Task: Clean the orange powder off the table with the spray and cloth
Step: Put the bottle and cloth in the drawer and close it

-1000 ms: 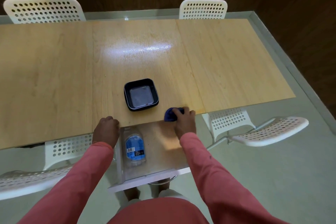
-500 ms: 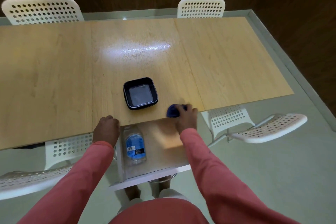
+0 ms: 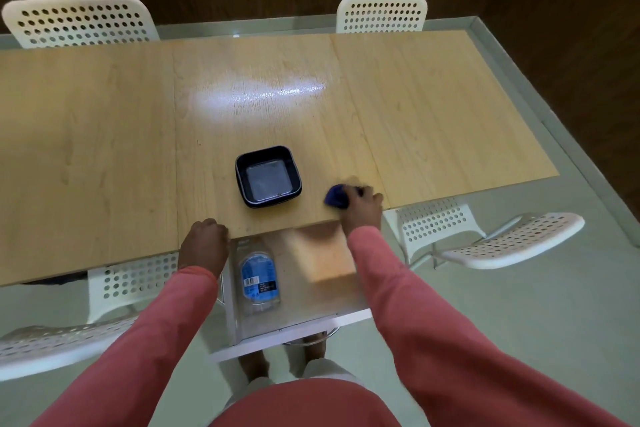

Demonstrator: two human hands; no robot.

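A small blue cloth (image 3: 336,196) lies bunched on the wooden table (image 3: 104,156) near its front edge, and my right hand (image 3: 363,208) presses down on it. My left hand (image 3: 207,239) rests in a fist on the table's front edge, holding nothing. A clear bottle with a blue label (image 3: 259,279) lies on its side in an open white drawer (image 3: 298,333) below the table, between my arms. No orange powder is plainly visible on the wood; the patch around the cloth is blurred.
A black square tray (image 3: 268,176), empty, sits just left of the cloth. White perforated chairs stand at the far side (image 3: 79,21) (image 3: 381,12), at the right (image 3: 512,239) and at the near left (image 3: 52,343). A bright light reflection lies on the table's middle.
My right hand has slid the blue cloth to the right and slightly away along the table's front edge. My left hand has stayed put.
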